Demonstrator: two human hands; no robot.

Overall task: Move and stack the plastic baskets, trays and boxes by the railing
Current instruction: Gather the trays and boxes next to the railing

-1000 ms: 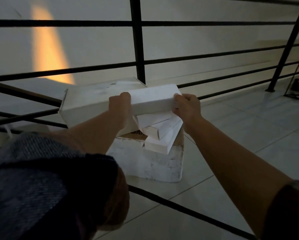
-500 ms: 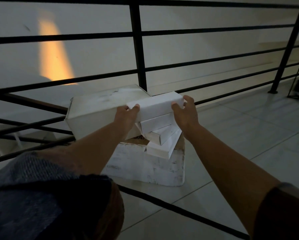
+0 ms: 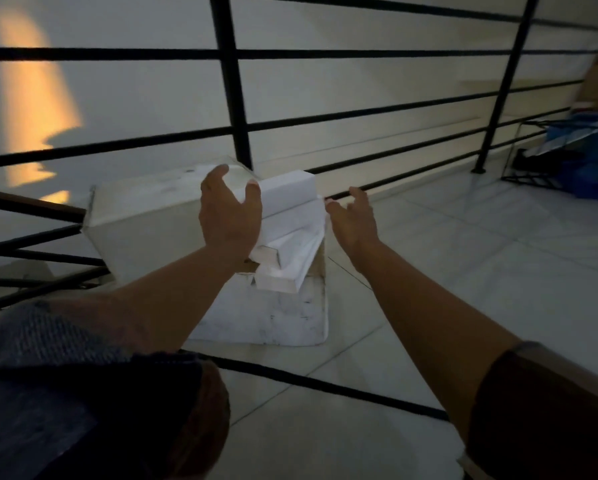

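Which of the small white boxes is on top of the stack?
The long white box between the left hand and right hand. It lies roughly level and highest; the boxes under it are fanned out and tilted.

We see a dim, bluish scene, its one warm orange patch of light point(image 3: 31, 98) falling on the wall at left. The railing point(image 3: 235, 98) bars bow with wide-angle distortion, and the right edge blurs.

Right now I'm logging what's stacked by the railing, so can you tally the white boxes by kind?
Small flat white boxes, piled askew on each other: 4
Large tilted white box: 1
Large white base box on the floor: 1
Total: 6
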